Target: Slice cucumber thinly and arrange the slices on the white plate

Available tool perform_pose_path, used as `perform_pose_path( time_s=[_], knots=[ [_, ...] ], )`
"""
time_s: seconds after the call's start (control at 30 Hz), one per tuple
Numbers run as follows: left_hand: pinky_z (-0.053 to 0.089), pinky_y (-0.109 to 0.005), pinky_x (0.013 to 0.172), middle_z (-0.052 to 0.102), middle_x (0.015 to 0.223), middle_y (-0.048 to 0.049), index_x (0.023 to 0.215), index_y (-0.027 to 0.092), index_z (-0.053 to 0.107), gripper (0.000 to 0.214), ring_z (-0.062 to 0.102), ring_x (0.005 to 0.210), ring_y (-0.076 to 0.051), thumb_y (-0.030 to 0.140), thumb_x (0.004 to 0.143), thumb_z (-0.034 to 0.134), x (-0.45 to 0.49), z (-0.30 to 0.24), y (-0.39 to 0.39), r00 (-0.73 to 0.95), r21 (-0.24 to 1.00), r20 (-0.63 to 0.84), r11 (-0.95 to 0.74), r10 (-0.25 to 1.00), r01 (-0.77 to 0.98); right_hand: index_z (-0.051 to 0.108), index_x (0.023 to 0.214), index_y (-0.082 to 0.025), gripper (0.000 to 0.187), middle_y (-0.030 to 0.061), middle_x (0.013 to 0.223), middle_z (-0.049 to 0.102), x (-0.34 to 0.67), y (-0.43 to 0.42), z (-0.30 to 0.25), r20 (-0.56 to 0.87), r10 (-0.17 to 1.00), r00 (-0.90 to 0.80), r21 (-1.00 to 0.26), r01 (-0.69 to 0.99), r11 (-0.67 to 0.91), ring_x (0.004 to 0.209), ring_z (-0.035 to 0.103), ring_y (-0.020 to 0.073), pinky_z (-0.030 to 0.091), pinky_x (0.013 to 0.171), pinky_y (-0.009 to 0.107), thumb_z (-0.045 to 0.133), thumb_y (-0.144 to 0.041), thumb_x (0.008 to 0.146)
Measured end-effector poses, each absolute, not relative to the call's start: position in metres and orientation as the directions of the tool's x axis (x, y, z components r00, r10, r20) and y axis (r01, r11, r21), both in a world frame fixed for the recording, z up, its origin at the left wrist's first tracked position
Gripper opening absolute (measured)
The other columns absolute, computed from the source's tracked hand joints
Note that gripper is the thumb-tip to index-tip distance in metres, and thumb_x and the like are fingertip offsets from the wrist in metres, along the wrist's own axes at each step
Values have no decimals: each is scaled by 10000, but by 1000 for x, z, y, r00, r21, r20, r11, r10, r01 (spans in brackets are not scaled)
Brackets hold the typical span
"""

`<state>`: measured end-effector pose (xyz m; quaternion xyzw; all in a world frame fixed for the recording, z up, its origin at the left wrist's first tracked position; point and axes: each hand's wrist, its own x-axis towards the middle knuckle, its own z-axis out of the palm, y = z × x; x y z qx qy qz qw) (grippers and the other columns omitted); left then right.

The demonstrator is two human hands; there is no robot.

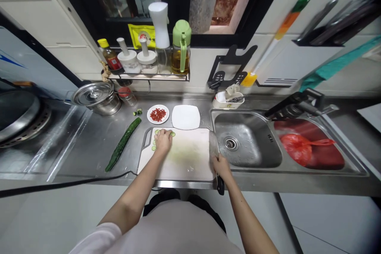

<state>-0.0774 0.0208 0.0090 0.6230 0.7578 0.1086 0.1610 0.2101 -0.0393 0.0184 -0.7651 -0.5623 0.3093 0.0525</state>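
A white cutting board (pixel 184 158) lies on the steel counter in front of me. My left hand (pixel 163 139) rests closed over a heap of green cucumber slices (pixel 154 145) at the board's far left corner. My right hand (pixel 220 166) grips the black handle of a cleaver (pixel 214 147), whose broad blade stands along the board's right edge. A whole cucumber (pixel 122 143) lies on the counter left of the board. Behind the board sit a small plate of chopped red chili (pixel 158 114) and a bare white plate (pixel 185 117).
A sink (pixel 247 143) is right of the board, with a second basin holding a red bag (pixel 300 147). A lidded steel pot (pixel 95 97) and a stove are to the left. A shelf of condiment bottles (pixel 160 53) hangs behind. A black cable (pixel 74 182) runs along the counter front.
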Motion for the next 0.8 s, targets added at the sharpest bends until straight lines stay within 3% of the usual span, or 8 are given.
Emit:
perform_pose_path(
  time_s=[0.17,0.33,0.6,0.7,0.8],
  knots=[
    [315,-396,903,635,1114,-84,1087,264,680,269,505,1084,-266,225,885,508,-76,5,24,-152,381,-73,169,986,909,658,1012,-111,335,140,922,711,210,-39,22,-438,883,170,-413,834,-365,886,643,221,391,686,250,383,-276,915],
    [334,-390,901,694,1010,-65,955,242,683,199,564,1031,-253,191,864,513,-75,10,22,-187,479,-103,214,977,851,655,1030,-104,343,137,905,711,207,-39,28,-457,873,169,-369,857,-359,867,639,209,378,680,248,372,-276,938],
    [436,-264,732,692,770,2,908,210,691,166,617,725,-144,243,745,679,-84,-3,-6,-237,785,-302,382,923,488,633,1036,-143,320,129,980,713,190,-49,37,-443,894,74,-301,927,-225,884,630,208,332,677,262,360,-296,972],
    [444,-241,654,678,711,-3,897,184,701,216,595,649,-128,276,702,721,-87,-9,-14,-199,834,-362,412,911,367,619,1044,-164,303,100,964,715,177,-57,44,-452,892,-5,-306,940,-150,867,628,194,308,656,257,356,-301,981],
    [444,-239,615,679,690,-15,884,167,717,230,582,609,-125,290,690,722,-89,-9,-17,-142,830,-395,419,908,368,612,1041,-176,289,84,929,713,164,-64,51,-465,883,-70,-311,946,-88,844,627,186,296,645,257,358,-301,983]
  ],
)
